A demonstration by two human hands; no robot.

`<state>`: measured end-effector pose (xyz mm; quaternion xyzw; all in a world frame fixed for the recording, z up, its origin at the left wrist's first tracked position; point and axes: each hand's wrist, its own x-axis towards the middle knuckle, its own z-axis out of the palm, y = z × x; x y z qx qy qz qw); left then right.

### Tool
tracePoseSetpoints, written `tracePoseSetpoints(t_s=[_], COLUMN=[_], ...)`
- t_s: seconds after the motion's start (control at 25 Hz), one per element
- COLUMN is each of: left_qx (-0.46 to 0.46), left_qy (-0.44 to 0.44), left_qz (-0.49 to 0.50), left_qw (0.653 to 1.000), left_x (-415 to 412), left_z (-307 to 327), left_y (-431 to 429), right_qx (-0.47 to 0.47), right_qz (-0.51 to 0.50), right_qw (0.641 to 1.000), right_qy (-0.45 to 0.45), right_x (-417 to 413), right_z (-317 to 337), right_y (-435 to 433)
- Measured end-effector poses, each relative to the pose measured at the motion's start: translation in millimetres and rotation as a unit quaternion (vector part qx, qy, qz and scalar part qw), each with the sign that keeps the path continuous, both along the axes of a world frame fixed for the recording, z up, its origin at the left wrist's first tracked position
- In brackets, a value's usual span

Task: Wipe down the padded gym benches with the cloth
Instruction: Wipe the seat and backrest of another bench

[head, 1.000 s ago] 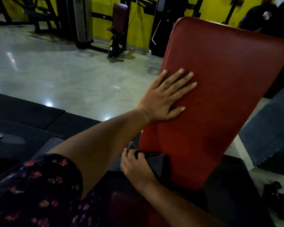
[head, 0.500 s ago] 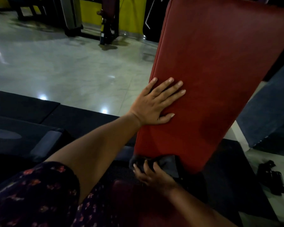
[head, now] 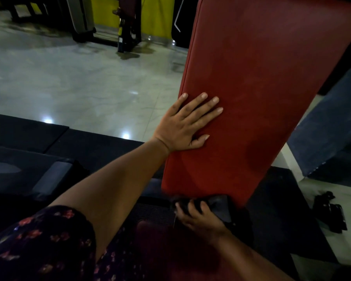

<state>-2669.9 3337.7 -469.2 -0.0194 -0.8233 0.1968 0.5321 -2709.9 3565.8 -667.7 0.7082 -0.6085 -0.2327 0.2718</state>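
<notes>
Left hand (head: pixel 182 126) flat, fingers (head: pixel 203 104) straight, arm extended; right hand (head: pixel 199 219) low, gripping cloth (head: pixel 221 206).

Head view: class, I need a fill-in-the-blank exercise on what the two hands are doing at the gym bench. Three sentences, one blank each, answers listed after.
1. The left hand lies flat, fingers straight, on the ____ pad.
2. The right hand grips a dark ____ at the pad's lower edge.
3. The far wall is painted ____.

Missing words: red; cloth; yellow.
</notes>
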Motion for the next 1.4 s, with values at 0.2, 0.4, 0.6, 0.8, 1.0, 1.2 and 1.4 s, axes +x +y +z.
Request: tracePoseSetpoints(t_s=[0.2,0.4,0.6,0.8,1.0,1.2,1.4], left_qx=[0.019,-0.079,-0.144,-0.128,-0.133,-0.136,-0.135], left_qy=[0.014,-0.052,-0.131,-0.1,-0.086,-0.083,-0.088], left_qz=[0.016,0.032,-0.001,-0.019,-0.02,-0.018,-0.017], left_qw=[1.0,0.995,0.981,0.986,0.987,0.987,0.987], left_x=[-1,2,3,-2,-4,-4,-4], left_z=[-7,-44,-77,-82,-84,-84,-85], left_y=[8,30,34,31,32,32,33], right_qx=[-0.046,-0.109,-0.144,-0.165,-0.389,-0.441,-0.405], right_qz=[-0.037,-0.025,-0.033,-0.193,-0.549,-0.527,-0.462], right_qw=[0.998,0.992,0.988,0.957,0.558,0.161,0.088], right_qy=[-0.01,-0.05,-0.05,-0.139,-0.486,-0.708,-0.784], right_x=[-31,9,-19,-47,-41,-43,-40], right_z=[0,-11,-14,-14,14,48,82], right_y=[54,0,32,118,134,94,70])
